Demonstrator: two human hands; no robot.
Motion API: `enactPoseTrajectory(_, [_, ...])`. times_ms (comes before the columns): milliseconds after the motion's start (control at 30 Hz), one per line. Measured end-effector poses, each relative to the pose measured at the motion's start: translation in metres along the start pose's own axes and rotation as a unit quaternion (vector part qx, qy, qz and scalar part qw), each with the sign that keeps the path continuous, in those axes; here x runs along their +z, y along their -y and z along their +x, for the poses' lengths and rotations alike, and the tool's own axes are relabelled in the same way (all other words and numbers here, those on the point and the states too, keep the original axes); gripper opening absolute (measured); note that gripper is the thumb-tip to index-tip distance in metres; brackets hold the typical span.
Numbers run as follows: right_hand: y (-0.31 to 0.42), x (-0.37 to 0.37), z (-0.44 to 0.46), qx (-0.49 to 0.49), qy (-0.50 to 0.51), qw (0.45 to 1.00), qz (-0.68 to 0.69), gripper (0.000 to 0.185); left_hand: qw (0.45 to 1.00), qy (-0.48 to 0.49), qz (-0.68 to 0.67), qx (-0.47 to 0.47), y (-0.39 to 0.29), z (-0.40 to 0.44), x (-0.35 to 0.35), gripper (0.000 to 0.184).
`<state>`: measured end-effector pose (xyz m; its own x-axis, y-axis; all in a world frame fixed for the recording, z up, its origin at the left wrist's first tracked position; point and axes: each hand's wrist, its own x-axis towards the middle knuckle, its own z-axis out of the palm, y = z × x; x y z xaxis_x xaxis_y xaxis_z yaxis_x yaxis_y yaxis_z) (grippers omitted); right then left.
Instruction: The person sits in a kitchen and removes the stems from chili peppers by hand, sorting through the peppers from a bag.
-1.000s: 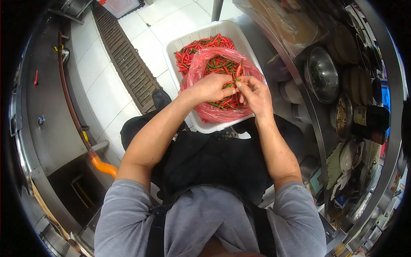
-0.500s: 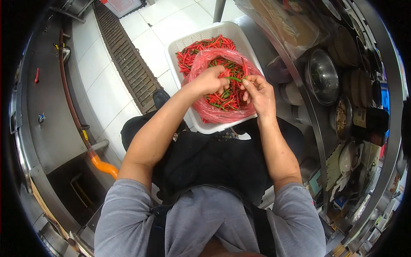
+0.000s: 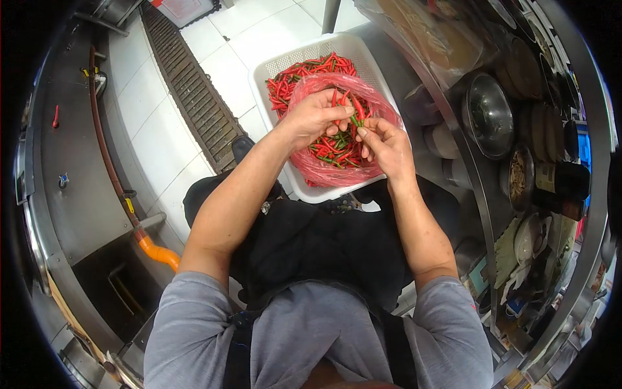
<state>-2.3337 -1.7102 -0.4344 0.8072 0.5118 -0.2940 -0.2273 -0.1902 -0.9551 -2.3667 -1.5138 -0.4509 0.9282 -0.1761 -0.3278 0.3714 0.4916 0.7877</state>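
Over an open red plastic bag point(image 3: 317, 174), my two hands meet at their fingertips. My left hand point(image 3: 312, 118) is closed on a few red chili peppers, whose tips stick up past its fingers. A red chili with a green stem point(image 3: 359, 109) is pinched between the thumb and fingers of my right hand point(image 3: 390, 148). More red chilies with green stems point(image 3: 337, 152) fill the bag beneath. The bag sits in a white perforated plastic basket point(image 3: 257, 100), and loose red chilies point(image 3: 282, 87) lie at the basket's far side.
A metal shelf on the right holds a steel bowl point(image 3: 487, 117) and other dishes. To the left, a floor drain grate point(image 3: 188, 84) crosses the white tiles. Beyond it stands a steel counter with an orange hose point(image 3: 157, 251). My knees flank the basket.
My left hand has turned and risen from the chilies, bringing its fingers up beside the right. Several red chilies now show between the hands. The right hand has shifted slightly left and nearer to me.
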Motion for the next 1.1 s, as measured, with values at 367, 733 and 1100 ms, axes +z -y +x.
enactPoseTrajectory(367, [0.006, 0.000, -0.012, -0.016, 0.022, 0.998, 0.050, 0.014, 0.994, 0.003, -0.099, -0.037, 0.008, -0.002, 0.011, 0.017])
enactPoseTrajectory(733, [0.012, 0.003, -0.015, -0.076, 0.017, 0.997, 0.015, 0.013, 0.983, 0.082, -0.164, -0.009, 0.006, -0.005, 0.010, 0.015])
enactPoseTrajectory(1100, [0.007, 0.011, -0.021, -0.157, 0.068, 0.979, -0.113, 0.014, 0.988, 0.028, -0.144, -0.050, 0.011, -0.001, 0.014, 0.016])
